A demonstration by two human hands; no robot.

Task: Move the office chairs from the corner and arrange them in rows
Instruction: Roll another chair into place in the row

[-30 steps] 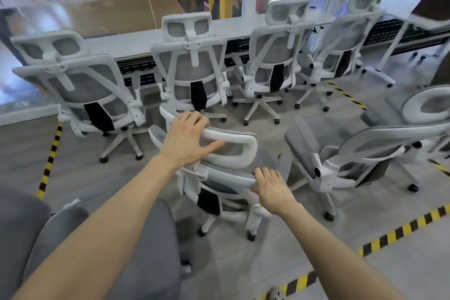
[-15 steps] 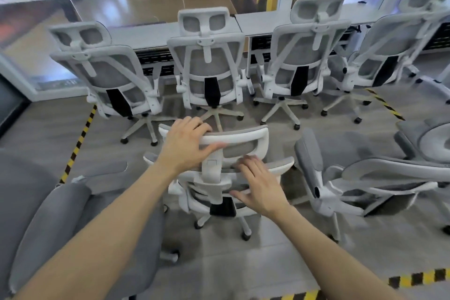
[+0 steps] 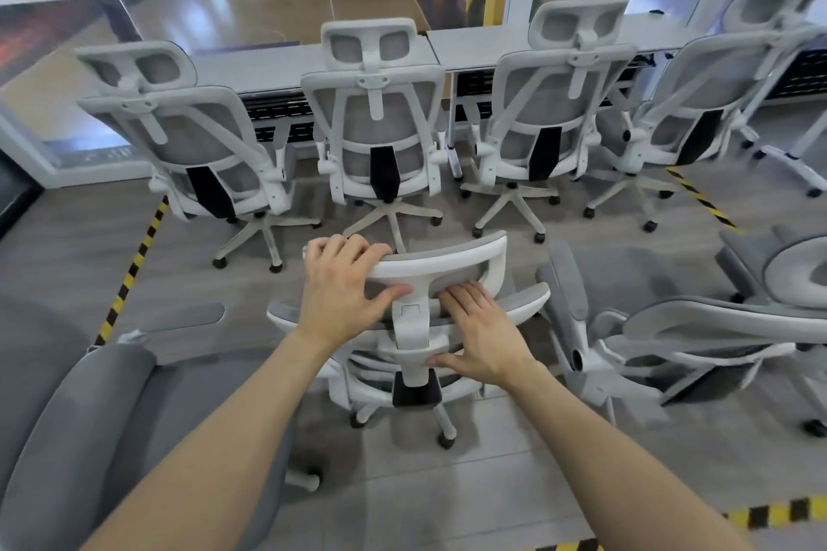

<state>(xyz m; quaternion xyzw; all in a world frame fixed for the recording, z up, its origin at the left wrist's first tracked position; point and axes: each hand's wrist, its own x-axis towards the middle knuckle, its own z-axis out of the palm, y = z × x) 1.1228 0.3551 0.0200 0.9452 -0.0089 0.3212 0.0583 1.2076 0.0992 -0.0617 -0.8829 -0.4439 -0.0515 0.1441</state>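
Observation:
A white-framed office chair with grey mesh [image 3: 452, 268] stands right in front of me, its back turned to me. My left hand [image 3: 342, 282] grips the left end of its headrest, fingers over the top edge. My right hand [image 3: 481, 333] lies on the upper rim of its backrest just right of the headrest post, fingers curled over it. Beyond it a row of several matching chairs faces a long white desk [image 3: 286, 63]: one at the left [image 3: 179, 139], one in the middle [image 3: 373, 121], one to the right [image 3: 555, 103].
Another chair [image 3: 671, 327] stands close on the right, turned sideways, with one more behind it. A grey chair seat [image 3: 112, 425] fills the lower left. Yellow-black floor tape [image 3: 134, 264] runs on the left, and also along the bottom right. A glass wall rises behind the desk.
The chair has swung round and now squarely shows me its back. My right hand moved from the backrest's right end to beside the headrest post. My view shifted left.

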